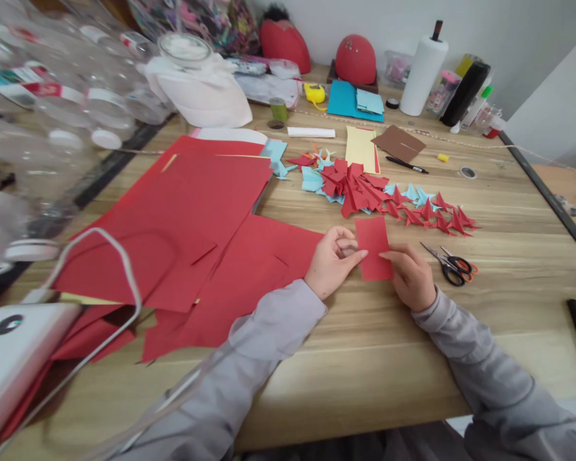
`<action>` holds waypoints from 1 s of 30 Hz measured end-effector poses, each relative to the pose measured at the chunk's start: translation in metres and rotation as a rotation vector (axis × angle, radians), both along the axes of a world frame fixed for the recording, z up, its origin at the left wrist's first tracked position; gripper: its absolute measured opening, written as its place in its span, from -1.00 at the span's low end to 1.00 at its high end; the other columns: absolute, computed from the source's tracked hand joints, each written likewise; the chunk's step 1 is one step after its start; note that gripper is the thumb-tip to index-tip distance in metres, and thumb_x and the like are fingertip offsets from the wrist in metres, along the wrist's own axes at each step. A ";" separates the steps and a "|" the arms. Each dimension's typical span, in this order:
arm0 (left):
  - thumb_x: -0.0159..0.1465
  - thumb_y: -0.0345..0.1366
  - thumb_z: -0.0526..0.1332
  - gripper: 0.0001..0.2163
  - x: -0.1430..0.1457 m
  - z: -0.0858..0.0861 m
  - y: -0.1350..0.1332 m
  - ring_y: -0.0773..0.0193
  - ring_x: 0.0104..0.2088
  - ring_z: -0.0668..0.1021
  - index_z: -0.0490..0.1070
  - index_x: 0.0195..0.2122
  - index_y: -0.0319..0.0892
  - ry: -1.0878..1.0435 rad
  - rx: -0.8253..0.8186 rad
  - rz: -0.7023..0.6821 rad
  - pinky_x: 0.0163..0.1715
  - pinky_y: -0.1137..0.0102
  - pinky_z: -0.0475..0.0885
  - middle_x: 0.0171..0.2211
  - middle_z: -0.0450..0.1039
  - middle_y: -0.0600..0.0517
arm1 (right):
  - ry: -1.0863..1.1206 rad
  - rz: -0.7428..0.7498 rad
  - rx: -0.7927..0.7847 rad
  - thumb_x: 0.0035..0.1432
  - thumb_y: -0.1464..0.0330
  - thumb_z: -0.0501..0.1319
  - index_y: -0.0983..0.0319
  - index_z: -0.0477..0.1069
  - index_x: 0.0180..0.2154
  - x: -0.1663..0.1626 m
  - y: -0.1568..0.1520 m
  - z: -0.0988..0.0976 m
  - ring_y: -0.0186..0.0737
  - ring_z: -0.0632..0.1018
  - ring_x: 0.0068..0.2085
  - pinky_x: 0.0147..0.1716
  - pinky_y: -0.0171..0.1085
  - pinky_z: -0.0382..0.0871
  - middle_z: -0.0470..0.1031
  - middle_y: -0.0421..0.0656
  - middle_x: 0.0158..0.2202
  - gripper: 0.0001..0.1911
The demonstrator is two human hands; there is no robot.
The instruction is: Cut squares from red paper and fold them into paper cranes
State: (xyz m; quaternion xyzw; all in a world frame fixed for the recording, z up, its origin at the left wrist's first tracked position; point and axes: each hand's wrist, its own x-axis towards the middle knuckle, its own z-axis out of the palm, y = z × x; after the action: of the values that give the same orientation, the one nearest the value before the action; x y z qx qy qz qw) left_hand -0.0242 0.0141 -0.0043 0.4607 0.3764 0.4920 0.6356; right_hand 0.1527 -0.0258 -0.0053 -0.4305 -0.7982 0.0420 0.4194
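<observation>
A small red sheet of paper is held up between my two hands over the near middle of the wooden table. My left hand pinches its left edge between thumb and fingers. On the opposite edge, my right hand grips it in the same way. Right of that hand lie black-and-orange scissors, blades partly apart. Beyond the sheet, folded red paper pieces are heaped together with light blue ones. Small red folded paper stars or birds trail off to the right of the heap.
Large red paper sheets cover the table's left side, near a white device with a looped cable. Plastic bottles crowd the far left. A black pen, brown paper and paper towel roll stand or lie farther back.
</observation>
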 end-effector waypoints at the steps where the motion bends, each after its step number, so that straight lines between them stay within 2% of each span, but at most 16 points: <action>1: -0.08 -0.27 0.43 -0.60 0.000 0.000 0.000 0.48 -0.60 0.40 0.18 -0.38 -0.15 0.004 -0.003 -0.015 -0.52 0.56 0.30 -0.60 0.37 0.22 | 0.030 0.004 -0.023 0.17 0.57 0.02 0.19 0.44 -0.15 0.000 -0.001 0.000 -0.21 0.55 -0.19 -0.26 -0.26 0.47 0.48 -0.04 -0.21 -0.69; 6: 0.13 -0.18 0.25 -0.78 -0.003 0.000 -0.001 0.38 -0.50 0.52 0.37 -0.26 -0.17 -0.036 -0.042 -0.063 -0.44 0.44 0.44 -0.43 0.49 0.08 | 0.199 -0.028 -0.159 0.15 0.47 0.14 0.15 0.49 -0.24 -0.001 -0.003 0.000 -0.22 0.56 -0.23 -0.28 -0.26 0.46 0.50 -0.10 -0.25 -0.81; 11: 0.03 -0.32 0.31 -0.84 -0.004 -0.001 -0.002 0.29 -0.39 0.57 0.53 -0.34 -0.21 0.103 0.121 -0.040 -0.32 0.39 0.48 -0.40 0.56 0.00 | 0.357 -0.004 -0.276 0.13 0.40 0.22 0.14 0.52 -0.25 0.000 -0.003 -0.001 -0.19 0.55 -0.22 -0.25 -0.23 0.46 0.52 -0.11 -0.26 -0.86; 16: 0.02 -0.26 0.36 -0.86 -0.003 -0.002 -0.002 0.26 -0.34 0.58 0.55 -0.44 -0.21 0.158 0.235 -0.031 -0.28 0.37 0.49 -0.32 0.58 -0.06 | 0.562 0.010 -0.420 -0.06 0.25 0.40 0.16 0.52 -0.36 -0.003 -0.001 0.004 -0.13 0.54 -0.11 -0.13 -0.17 0.44 0.52 -0.08 -0.16 -0.81; 18: 0.04 -0.26 0.36 -0.87 -0.002 -0.001 -0.003 0.25 -0.33 0.58 0.54 -0.48 -0.21 0.187 0.279 -0.049 -0.28 0.38 0.49 -0.33 0.58 -0.06 | 0.615 0.020 -0.478 -0.06 0.21 0.40 0.18 0.51 -0.44 -0.004 0.000 0.007 -0.14 0.55 -0.15 -0.12 -0.16 0.43 0.54 -0.09 -0.20 -0.81; 21: 0.09 -0.27 0.32 -0.87 -0.002 0.000 -0.005 0.25 -0.31 0.58 0.51 -0.51 -0.22 0.202 0.313 -0.097 -0.26 0.38 0.48 -0.34 0.58 -0.07 | 0.669 -0.001 -0.537 -0.03 0.23 0.38 0.20 0.49 -0.52 -0.005 0.001 0.008 -0.23 0.55 -0.30 -0.22 -0.21 0.43 0.56 -0.15 -0.36 -0.81; 26: 0.07 -0.24 0.33 -0.85 -0.001 0.001 -0.006 0.24 -0.29 0.59 0.51 -0.50 -0.23 0.190 0.253 -0.129 -0.26 0.37 0.50 -0.30 0.58 -0.09 | 0.660 -0.100 -0.521 -0.06 0.27 0.39 0.22 0.49 -0.52 -0.007 0.001 0.006 -0.27 0.50 -0.41 -0.35 -0.26 0.41 0.53 -0.18 -0.48 -0.83; 30: 0.04 -0.19 0.35 -0.80 0.000 0.002 -0.004 0.34 -0.48 0.55 0.52 -0.49 -0.25 0.141 0.101 -0.137 -0.39 0.37 0.51 -0.23 0.57 -0.11 | 0.662 -0.181 -0.429 -0.10 0.29 0.41 0.21 0.45 -0.57 -0.008 0.000 0.006 -0.29 0.47 -0.47 -0.47 -0.29 0.37 0.51 -0.20 -0.53 -0.81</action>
State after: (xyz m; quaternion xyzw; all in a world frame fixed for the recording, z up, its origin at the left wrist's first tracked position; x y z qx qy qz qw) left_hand -0.0243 0.0102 -0.0028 0.5501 0.3624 0.4320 0.6159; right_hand 0.1444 -0.0256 0.0007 -0.5400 -0.5521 0.3067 0.5564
